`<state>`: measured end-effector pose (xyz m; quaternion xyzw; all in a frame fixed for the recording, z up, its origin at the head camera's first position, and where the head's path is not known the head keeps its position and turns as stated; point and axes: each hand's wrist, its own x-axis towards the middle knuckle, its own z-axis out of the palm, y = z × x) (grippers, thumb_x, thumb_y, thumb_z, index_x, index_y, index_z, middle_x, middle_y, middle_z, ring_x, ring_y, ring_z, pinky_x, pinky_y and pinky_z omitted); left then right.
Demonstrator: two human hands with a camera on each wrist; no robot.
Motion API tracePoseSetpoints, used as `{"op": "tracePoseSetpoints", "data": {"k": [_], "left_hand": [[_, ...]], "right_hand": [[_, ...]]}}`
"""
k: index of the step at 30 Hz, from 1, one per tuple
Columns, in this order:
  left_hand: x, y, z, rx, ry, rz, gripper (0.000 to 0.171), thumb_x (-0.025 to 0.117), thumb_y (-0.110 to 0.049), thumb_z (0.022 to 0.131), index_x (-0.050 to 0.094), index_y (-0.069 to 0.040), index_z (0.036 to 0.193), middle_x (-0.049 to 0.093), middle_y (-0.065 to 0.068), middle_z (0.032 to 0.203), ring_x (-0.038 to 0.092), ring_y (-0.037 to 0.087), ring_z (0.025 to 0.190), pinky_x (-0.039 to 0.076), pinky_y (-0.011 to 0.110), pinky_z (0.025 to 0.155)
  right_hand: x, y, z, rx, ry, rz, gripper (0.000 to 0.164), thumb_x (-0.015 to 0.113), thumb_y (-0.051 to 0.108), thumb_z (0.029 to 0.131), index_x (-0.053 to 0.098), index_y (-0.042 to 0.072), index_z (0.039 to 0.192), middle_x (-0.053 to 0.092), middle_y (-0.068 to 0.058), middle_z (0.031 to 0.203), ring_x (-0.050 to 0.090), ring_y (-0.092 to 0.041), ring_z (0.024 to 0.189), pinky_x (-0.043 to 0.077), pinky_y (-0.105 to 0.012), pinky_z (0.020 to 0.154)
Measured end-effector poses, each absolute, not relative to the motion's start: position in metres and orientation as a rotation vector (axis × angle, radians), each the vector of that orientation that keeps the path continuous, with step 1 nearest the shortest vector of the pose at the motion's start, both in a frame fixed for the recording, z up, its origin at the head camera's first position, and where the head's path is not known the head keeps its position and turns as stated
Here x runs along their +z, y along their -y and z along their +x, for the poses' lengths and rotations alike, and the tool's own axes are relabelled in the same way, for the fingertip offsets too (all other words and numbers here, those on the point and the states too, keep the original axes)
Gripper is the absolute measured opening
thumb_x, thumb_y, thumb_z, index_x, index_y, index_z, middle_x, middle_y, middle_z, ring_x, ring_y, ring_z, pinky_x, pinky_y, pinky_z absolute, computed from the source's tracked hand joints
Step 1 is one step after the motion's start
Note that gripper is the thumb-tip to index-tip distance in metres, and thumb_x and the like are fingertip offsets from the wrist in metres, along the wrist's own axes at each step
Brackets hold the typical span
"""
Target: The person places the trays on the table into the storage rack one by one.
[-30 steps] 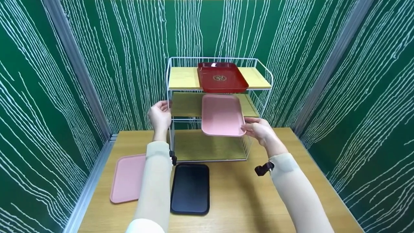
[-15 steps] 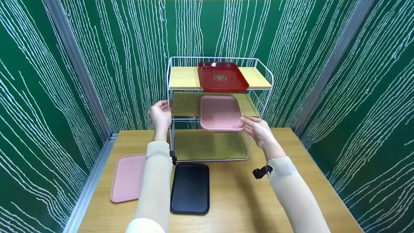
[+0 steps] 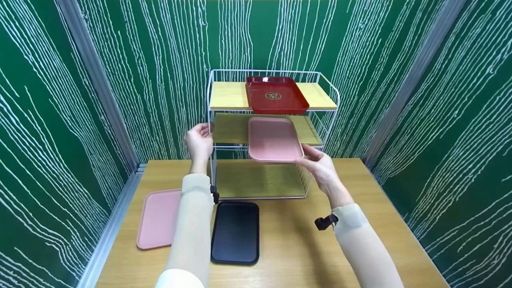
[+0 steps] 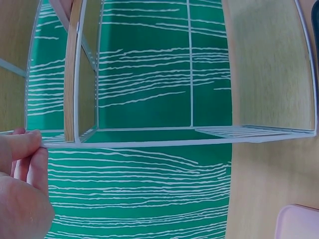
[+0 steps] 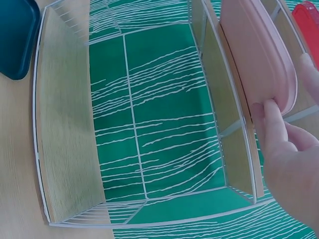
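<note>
A three-tier wire rack (image 3: pixel 228 96) with wooden boards stands at the back of the table. My left hand (image 3: pixel 199 146) grips its left front wire, fingertips and thumb meeting at the wire beside the middle board in the left wrist view. With my right hand (image 3: pixel 325 171) I hold a pink tray (image 3: pixel 276 140) by its front right corner. That tray reaches over the middle board (image 3: pixel 232 130), its near end jutting out past the front. In the right wrist view my fingers (image 5: pixel 276 124) lie against the tray's underside.
On the top board (image 3: pixel 314 96) a dark red tray (image 3: pixel 276 102) with a gold emblem lies, overhanging the front. A second pink tray (image 3: pixel 158 220), partly behind my left sleeve, and a black tray (image 3: pixel 235 233) lie on the wooden table (image 3: pixel 288 248). Green walls enclose the table.
The pink tray has shifted slightly up and inward onto the middle tier. My right thumb and fingers have slid to a new hold at its corner. The left hand has stayed put.
</note>
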<state>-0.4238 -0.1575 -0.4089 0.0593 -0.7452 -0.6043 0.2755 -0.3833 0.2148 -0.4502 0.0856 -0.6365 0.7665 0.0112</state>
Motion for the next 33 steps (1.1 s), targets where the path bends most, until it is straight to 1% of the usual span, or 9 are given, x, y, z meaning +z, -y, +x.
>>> {"op": "tracePoseSetpoints", "data": {"k": [3,6,10,14,16,20,25,30,33], "left_hand": [[-0.409,0.157,-0.424,-1.663,1.988,0.153,0.027,0.069,0.008,0.098,0.077,-0.003,0.121,0.077,0.017,0.123,0.074,0.028,0.117,0.059,0.034,0.102],[-0.410,0.156,-0.424,-1.696,1.966,0.153,0.025,0.068,0.008,0.099,0.078,-0.002,0.121,0.077,0.017,0.123,0.074,0.029,0.118,0.058,0.035,0.103],[-0.410,0.156,-0.424,-1.692,1.965,0.172,0.023,0.069,0.006,0.100,0.078,-0.004,0.119,0.077,0.016,0.123,0.074,0.026,0.116,0.059,0.035,0.102],[-0.409,0.157,-0.422,-1.672,1.991,0.185,0.023,0.071,0.003,0.101,0.078,-0.005,0.121,0.078,0.012,0.123,0.074,0.023,0.116,0.059,0.033,0.102],[-0.408,0.158,-0.420,-1.661,2.003,0.186,0.022,0.071,0.001,0.101,0.078,-0.005,0.122,0.078,0.011,0.123,0.074,0.023,0.116,0.059,0.033,0.102],[-0.407,0.159,-0.419,-1.659,2.013,0.183,0.022,0.070,0.001,0.101,0.077,-0.005,0.121,0.077,0.013,0.125,0.073,0.025,0.119,0.058,0.035,0.103],[-0.408,0.159,-0.419,-1.663,2.015,0.182,0.023,0.070,0.003,0.101,0.078,-0.006,0.121,0.077,0.014,0.126,0.073,0.027,0.119,0.058,0.036,0.103],[-0.407,0.158,-0.419,-1.671,2.018,0.186,0.024,0.069,0.003,0.101,0.077,-0.006,0.122,0.077,0.011,0.125,0.073,0.024,0.119,0.058,0.035,0.103],[-0.407,0.156,-0.421,-1.664,2.013,0.177,0.024,0.069,0.005,0.101,0.078,-0.006,0.121,0.078,0.011,0.123,0.073,0.025,0.119,0.058,0.035,0.103]], "right_hand": [[-0.455,-0.214,-0.379,2.267,2.056,0.278,0.075,0.081,-0.005,0.091,0.047,-0.003,0.158,0.054,-0.027,0.154,0.069,-0.013,0.116,0.058,-0.023,0.097],[-0.458,-0.213,-0.376,2.135,2.116,0.292,0.074,0.083,0.000,0.092,0.049,-0.003,0.157,0.057,-0.026,0.152,0.070,-0.016,0.119,0.058,-0.023,0.097],[-0.462,-0.207,-0.370,1.992,2.136,0.261,0.068,0.085,0.006,0.092,0.054,-0.005,0.152,0.062,-0.026,0.146,0.070,-0.020,0.121,0.059,-0.024,0.096],[-0.466,-0.196,-0.364,1.945,2.066,0.215,0.063,0.087,0.004,0.089,0.060,-0.008,0.145,0.067,-0.027,0.137,0.073,-0.024,0.118,0.060,-0.025,0.094],[-0.468,-0.189,-0.361,1.916,2.035,0.202,0.062,0.089,0.005,0.088,0.062,-0.008,0.142,0.069,-0.026,0.135,0.073,-0.028,0.118,0.060,-0.025,0.094],[-0.472,-0.178,-0.358,1.867,1.974,0.176,0.064,0.092,0.007,0.085,0.064,-0.009,0.140,0.069,-0.024,0.136,0.070,-0.035,0.122,0.060,-0.024,0.093],[-0.475,-0.170,-0.358,1.823,1.920,0.146,0.061,0.092,0.009,0.086,0.066,-0.009,0.138,0.070,-0.026,0.133,0.069,-0.039,0.122,0.060,-0.023,0.092],[-0.473,-0.168,-0.360,1.748,1.937,0.117,0.060,0.092,0.010,0.087,0.066,-0.009,0.137,0.069,-0.025,0.134,0.069,-0.037,0.125,0.060,-0.029,0.095],[-0.472,-0.168,-0.362,1.655,1.981,0.085,0.061,0.092,0.017,0.087,0.068,-0.006,0.137,0.071,-0.021,0.132,0.069,-0.033,0.125,0.059,-0.036,0.099]]}}
